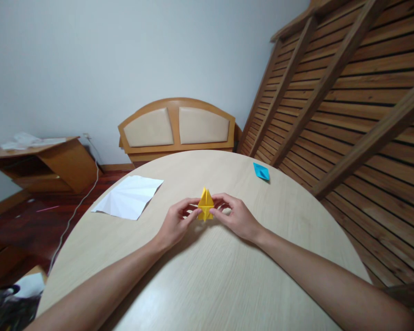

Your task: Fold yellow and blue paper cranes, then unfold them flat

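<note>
A small yellow folded paper [205,202] is held up in front of me over the table [207,266], its pointed end upward and a crease across its middle. My left hand [180,218] pinches its left edge between thumb and fingers. On the opposite edge, my right hand [235,215] grips it the same way. Part of the fingers behind the paper is hidden. To the left lies a creased white sheet of paper [129,197]. A blue folded paper [261,172] rests near the far right edge.
Behind the round table stands a wooden headboard [175,126] with cream panels. A slatted wooden frame [331,101] leans along the right side. At the left are a wooden desk [65,165] and a white cable [76,209] running over the dark floor.
</note>
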`<action>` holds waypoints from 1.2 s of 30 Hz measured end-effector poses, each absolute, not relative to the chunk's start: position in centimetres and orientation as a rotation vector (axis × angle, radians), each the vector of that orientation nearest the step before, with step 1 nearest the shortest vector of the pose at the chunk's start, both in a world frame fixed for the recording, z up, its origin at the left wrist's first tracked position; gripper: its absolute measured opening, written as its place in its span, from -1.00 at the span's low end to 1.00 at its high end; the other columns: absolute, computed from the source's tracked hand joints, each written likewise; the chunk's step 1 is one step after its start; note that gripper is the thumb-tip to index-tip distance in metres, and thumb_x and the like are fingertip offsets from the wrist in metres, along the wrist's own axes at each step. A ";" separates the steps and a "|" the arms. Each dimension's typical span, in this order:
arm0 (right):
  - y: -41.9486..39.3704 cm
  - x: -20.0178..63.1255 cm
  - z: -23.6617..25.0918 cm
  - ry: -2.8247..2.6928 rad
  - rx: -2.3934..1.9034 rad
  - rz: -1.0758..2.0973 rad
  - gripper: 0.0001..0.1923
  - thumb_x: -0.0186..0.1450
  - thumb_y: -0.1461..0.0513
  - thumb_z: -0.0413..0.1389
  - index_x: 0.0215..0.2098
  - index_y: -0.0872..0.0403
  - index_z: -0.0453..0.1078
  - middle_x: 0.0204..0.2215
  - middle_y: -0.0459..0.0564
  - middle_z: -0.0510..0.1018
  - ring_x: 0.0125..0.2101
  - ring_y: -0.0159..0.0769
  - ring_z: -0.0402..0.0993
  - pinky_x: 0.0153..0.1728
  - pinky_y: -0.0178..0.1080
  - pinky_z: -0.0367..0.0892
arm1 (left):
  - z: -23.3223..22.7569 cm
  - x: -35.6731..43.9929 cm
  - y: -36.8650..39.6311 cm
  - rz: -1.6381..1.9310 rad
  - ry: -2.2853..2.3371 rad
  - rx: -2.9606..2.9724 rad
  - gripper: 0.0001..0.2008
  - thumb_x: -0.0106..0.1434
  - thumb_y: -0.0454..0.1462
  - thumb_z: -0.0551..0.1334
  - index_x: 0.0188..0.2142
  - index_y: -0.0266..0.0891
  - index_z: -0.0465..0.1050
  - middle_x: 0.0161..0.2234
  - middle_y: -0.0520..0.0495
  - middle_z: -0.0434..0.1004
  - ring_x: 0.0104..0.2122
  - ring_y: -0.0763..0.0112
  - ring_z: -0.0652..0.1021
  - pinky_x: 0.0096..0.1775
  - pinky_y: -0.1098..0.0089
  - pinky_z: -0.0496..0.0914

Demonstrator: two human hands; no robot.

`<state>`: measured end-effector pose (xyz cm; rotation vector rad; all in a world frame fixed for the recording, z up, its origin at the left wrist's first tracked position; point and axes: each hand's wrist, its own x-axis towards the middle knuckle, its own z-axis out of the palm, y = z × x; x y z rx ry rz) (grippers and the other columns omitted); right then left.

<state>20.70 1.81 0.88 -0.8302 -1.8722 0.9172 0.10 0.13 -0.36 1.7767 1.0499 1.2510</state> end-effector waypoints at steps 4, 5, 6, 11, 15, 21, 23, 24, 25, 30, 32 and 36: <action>1.8 20.7 0.8 -1.860 -0.840 0.940 -0.67 0.26 0.26 0.22 0.01 0.06 0.44 -0.15 0.02 0.60 -0.25 -0.30 0.52 -0.19 -0.17 0.46 | -0.4 0.1 0.4 1.265 1.035 1.691 -0.72 0.28 -0.21 0.28 -0.05 -0.25 0.53 -0.11 -0.17 0.62 -0.24 0.31 0.62 -0.22 0.30 0.54; 1.8 20.7 0.8 -1.860 -0.840 0.946 -0.65 0.25 0.27 0.22 0.02 0.06 0.43 -0.15 0.02 0.60 -0.25 -0.30 0.52 -0.20 -0.17 0.47 | -0.4 0.1 0.4 1.269 1.038 1.673 -0.71 0.27 -0.21 0.28 -0.05 -0.26 0.53 -0.10 -0.18 0.62 -0.24 0.30 0.62 -0.21 0.29 0.54; 1.8 20.7 0.7 -1.862 -0.839 0.948 -0.63 0.25 0.28 0.21 0.03 0.06 0.42 -0.14 0.03 0.60 -0.26 -0.30 0.52 -0.20 -0.17 0.47 | -0.5 0.1 0.5 1.273 1.043 1.660 -0.71 0.27 -0.20 0.28 -0.05 -0.27 0.53 -0.10 -0.19 0.62 -0.24 0.30 0.62 -0.20 0.28 0.54; 1.9 20.7 0.4 -1.859 -0.864 0.937 -0.65 0.25 0.30 0.19 0.02 0.05 0.44 -0.13 0.03 0.60 -0.30 -0.31 0.52 -0.25 -0.19 0.47 | -0.4 0.2 0.4 1.257 1.031 1.690 -0.68 0.32 -0.17 0.22 -0.01 -0.29 0.51 -0.10 -0.21 0.62 -0.22 0.29 0.61 -0.20 0.28 0.53; 2.2 20.7 0.3 -1.797 -0.906 0.936 -0.79 0.29 0.23 0.16 -0.10 0.08 0.49 -0.25 0.01 0.62 -0.32 -0.30 0.53 -0.30 -0.22 0.45 | -0.1 0.5 0.0 1.206 1.003 1.719 -0.65 0.35 -0.14 0.20 0.01 -0.30 0.51 -0.08 -0.23 0.61 -0.23 0.30 0.60 -0.19 0.29 0.51; 2.3 20.5 0.3 -1.759 -0.986 0.943 -0.81 0.32 0.14 0.15 -0.26 0.10 0.51 -0.36 0.00 0.62 -0.35 -0.29 0.53 -0.33 -0.24 0.40 | -0.3 0.5 0.2 1.159 1.009 1.670 -0.70 0.29 -0.18 0.27 -0.05 -0.29 0.54 -0.11 -0.24 0.62 -0.24 0.28 0.61 -0.16 0.25 0.51; 2.3 20.5 0.3 -1.744 -0.997 0.942 -0.82 0.32 0.13 0.15 -0.26 0.09 0.47 -0.40 -0.03 0.61 -0.38 -0.30 0.53 -0.36 -0.26 0.39 | -0.5 0.4 0.4 1.159 1.009 1.655 -0.72 0.27 -0.20 0.28 -0.08 -0.29 0.55 -0.12 -0.23 0.63 -0.23 0.28 0.61 -0.14 0.24 0.51; 2.2 20.5 0.3 -1.728 -0.991 0.943 -0.82 0.32 0.13 0.16 -0.24 0.09 0.44 -0.42 -0.05 0.60 -0.39 -0.31 0.53 -0.38 -0.27 0.39 | -0.5 0.4 0.4 1.159 1.010 1.647 -0.73 0.26 -0.21 0.29 -0.10 -0.29 0.55 -0.13 -0.23 0.63 -0.23 0.28 0.61 -0.14 0.24 0.51; 2.2 20.4 0.3 -1.712 -0.980 0.935 -0.82 0.32 0.13 0.16 -0.23 0.08 0.42 -0.42 -0.06 0.59 -0.40 -0.31 0.53 -0.39 -0.28 0.38 | -0.6 0.4 0.5 1.161 1.012 1.639 -0.74 0.25 -0.21 0.29 -0.11 -0.29 0.55 -0.15 -0.22 0.63 -0.23 0.29 0.61 -0.14 0.25 0.51; 1.8 20.5 0.3 -1.806 -0.954 0.820 -0.88 0.34 0.16 0.14 -0.27 0.05 0.41 -0.31 -0.06 0.57 -0.38 -0.36 0.50 -0.40 -0.30 0.39 | -0.6 0.4 0.7 1.256 1.076 1.529 -0.75 0.20 -0.18 0.34 -0.21 -0.32 0.52 -0.24 -0.17 0.61 -0.32 0.33 0.59 -0.26 0.31 0.52; 1.7 20.5 0.3 -1.862 -0.937 0.780 -0.90 0.35 0.18 0.14 -0.27 0.04 0.43 -0.27 -0.05 0.56 -0.37 -0.37 0.50 -0.38 -0.30 0.41 | -0.5 0.4 0.8 1.304 1.093 1.471 -0.72 0.17 -0.15 0.36 -0.23 -0.33 0.51 -0.27 -0.14 0.58 -0.34 0.35 0.58 -0.31 0.34 0.52; 1.6 20.5 0.1 -1.935 -0.874 0.713 -0.96 0.33 0.22 0.17 -0.27 0.03 0.46 -0.22 -0.05 0.53 -0.32 -0.36 0.51 -0.31 -0.27 0.46 | -0.4 0.4 0.8 1.329 1.074 1.398 -0.68 0.13 -0.13 0.40 -0.24 -0.32 0.48 -0.27 -0.12 0.55 -0.34 0.37 0.57 -0.31 0.35 0.53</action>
